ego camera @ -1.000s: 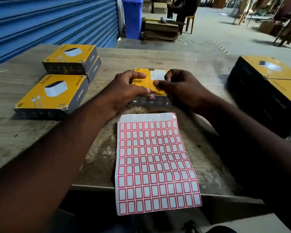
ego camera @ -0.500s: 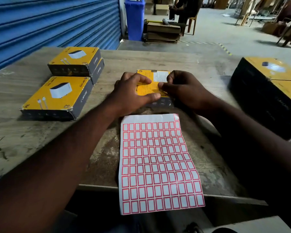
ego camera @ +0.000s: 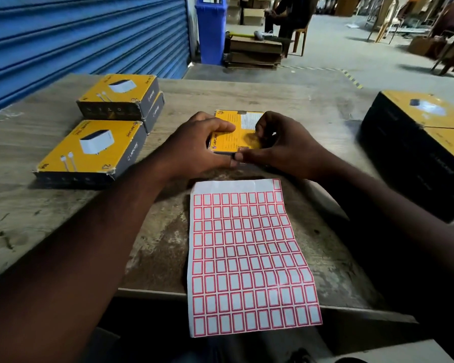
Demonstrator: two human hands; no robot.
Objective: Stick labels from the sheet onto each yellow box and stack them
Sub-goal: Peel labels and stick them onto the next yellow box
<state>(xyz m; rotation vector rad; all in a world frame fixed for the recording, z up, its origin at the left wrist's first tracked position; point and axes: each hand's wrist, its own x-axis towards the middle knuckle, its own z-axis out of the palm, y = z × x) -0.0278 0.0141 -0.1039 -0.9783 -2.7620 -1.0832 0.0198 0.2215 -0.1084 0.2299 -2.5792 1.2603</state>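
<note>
A yellow box (ego camera: 240, 132) lies in the middle of the wooden table (ego camera: 247, 95), its printed back facing up. My left hand (ego camera: 197, 148) grips its left side and my right hand (ego camera: 278, 148) holds its right side; both thumbs meet at its near edge, where a small label (ego camera: 243, 148) sits. The label sheet (ego camera: 247, 252), rows of red-bordered white stickers, lies flat in front of the box and hangs over the table's near edge. A stack of two yellow boxes (ego camera: 121, 96) and a single yellow box (ego camera: 92, 150) rest at the left.
More yellow boxes (ego camera: 417, 121) sit in a big dark block at the right. A blue roller shutter (ego camera: 84, 43) runs along the left. Beyond the table stand a blue bin (ego camera: 210, 30), stacked boards (ego camera: 254, 52) and a seated person (ego camera: 288, 14).
My left hand slid further over the box and both thumbs came together at its near edge. The view shifted a little closer.
</note>
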